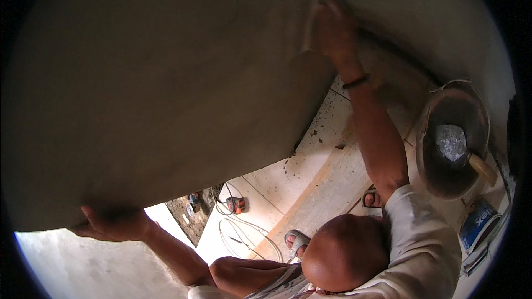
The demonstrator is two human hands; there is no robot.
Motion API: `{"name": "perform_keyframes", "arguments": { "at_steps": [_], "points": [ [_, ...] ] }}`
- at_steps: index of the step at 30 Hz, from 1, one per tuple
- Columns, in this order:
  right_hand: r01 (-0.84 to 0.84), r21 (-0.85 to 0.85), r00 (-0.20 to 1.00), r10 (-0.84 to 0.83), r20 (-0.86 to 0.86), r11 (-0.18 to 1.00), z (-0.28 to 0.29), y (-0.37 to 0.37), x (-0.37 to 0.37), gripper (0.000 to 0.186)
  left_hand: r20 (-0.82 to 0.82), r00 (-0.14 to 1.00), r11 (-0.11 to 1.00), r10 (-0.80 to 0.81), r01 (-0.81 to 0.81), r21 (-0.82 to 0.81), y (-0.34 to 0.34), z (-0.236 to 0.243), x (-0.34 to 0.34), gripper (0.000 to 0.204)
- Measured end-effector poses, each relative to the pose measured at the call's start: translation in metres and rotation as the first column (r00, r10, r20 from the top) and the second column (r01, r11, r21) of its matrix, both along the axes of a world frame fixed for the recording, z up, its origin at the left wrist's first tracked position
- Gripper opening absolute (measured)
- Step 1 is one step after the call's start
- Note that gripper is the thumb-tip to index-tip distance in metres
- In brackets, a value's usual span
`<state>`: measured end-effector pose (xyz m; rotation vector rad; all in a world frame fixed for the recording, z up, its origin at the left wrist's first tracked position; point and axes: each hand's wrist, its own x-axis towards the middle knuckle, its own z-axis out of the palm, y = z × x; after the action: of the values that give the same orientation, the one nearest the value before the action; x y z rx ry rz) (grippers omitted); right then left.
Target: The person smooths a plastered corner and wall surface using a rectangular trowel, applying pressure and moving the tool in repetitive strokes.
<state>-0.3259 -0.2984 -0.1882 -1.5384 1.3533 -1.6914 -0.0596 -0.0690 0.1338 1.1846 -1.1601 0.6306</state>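
A large dark grey slab-like surface (166, 88), smooth as if plastered, fills the upper left and middle of the view. My left hand (113, 224) grips its lower left edge, the thumb against the near face and the other fingers along the underside. Near the slab's far right edge, my right hand (335, 30) is closed round a pale, narrow hand tool (313, 19) held against the surface. Motion smears that hand and the tool, so its exact kind is unclear. A dark band circles my right wrist.
At the right stands a bucket (429, 169) holding a trowel (451, 141) with a wooden handle. A blue printed bag (479, 224) lies nearer. Below the slab are an orange-and-black power tool (235, 205), a looped cable (260, 232) and crumbs on the tiled floor (266, 188).
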Motion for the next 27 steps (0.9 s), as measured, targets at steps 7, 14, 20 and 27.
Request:
{"name": "perform_keyframes", "arguments": {
  "at_steps": [7,14,20,27],
  "points": [
    [0.144,-0.102,0.989,-0.146,-0.019,0.984,0.007,0.088,0.076,0.042,0.041,0.989,0.989,0.146,-0.146,0.018,0.013,0.002,0.023,0.061],
    [0.255,0.017,0.94,-0.244,-0.237,0.967,-0.005,0.009,0.004,0.029,-0.013,0.998,0.998,0.065,-0.065,-0.025,0.007,0.004,0.013,0.059],
    [0.116,0.131,0.907,-0.159,0.39,0.985,-0.095,0.057,0.059,0.033,-0.064,0.981,0.983,0.181,-0.18,0.02,-0.005,-0.002,-0.01,0.062],
    [0.241,0.084,0.969,-0.245,0.038,0.967,0.01,0.019,0.019,0.035,-0.068,0.994,0.996,0.086,-0.087,-0.012,0.008,0.005,0.001,0.058]
  ]
}}
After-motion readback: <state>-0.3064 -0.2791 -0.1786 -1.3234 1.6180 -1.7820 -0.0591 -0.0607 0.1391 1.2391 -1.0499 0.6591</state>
